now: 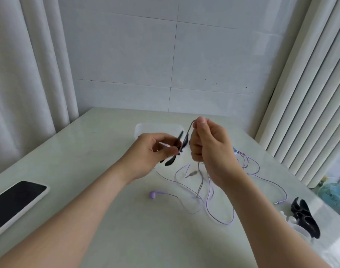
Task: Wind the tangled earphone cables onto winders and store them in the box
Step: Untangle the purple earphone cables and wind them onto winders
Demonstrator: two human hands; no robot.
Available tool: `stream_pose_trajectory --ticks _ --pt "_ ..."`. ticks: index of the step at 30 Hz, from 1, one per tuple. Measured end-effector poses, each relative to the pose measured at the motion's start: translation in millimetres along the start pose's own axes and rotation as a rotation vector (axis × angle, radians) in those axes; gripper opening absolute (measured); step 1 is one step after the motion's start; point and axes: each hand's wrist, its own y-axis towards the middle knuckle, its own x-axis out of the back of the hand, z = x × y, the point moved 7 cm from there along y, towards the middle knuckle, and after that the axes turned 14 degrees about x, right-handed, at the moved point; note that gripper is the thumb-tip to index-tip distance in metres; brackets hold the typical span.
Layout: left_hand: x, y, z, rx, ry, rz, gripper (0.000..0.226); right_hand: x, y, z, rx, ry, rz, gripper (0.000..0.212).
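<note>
Black winder (170,161) left hand (148,151); right hand (209,144) pinches cable (190,127).

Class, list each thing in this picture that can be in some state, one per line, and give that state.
left hand: grips the black winder, lifted.
right hand: pinches the grey cable, raised.
grey cable: held up, lower part loose on the table.
purple earphone cable: unwound, in loose loops.
spare black winders: empty.
phone: screen dark.
box: lid cannot be told.
</note>
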Motion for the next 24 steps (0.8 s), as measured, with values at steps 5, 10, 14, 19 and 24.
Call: stream_pose_trajectory --ticks 5,10,14,19,24 --pt "-21.5 -4.3 -0.6 0.031 0.023 0.152 0.023 44.4 7.9 -10.3 -0.009 -0.165 -0.276 0.023" --pt "-22.6 -6.6 -16.9 -0.038 -0.144 0.118 0.026 68.6 5.7 -24.0 -0.014 -0.724 -0.286 0.017" --pt "-5.8 -5.9 -20.8 -0.064 -0.283 -0.022 0.022 53.4 3.5 -37.2 -0.063 -1.156 0.059 0.02" --pt "10.8 -0.9 -8.1 -0.046 -0.236 -0.221 0.014 8.7 -8.3 -39.7 -0.05 -1.138 0.47 0.018" --pt "17.0 3.7 2.4 -0.037 -0.113 -0.262 0.013 -22.9 -21.5 -15.9 -0.029 -0.775 0.624 0.02"
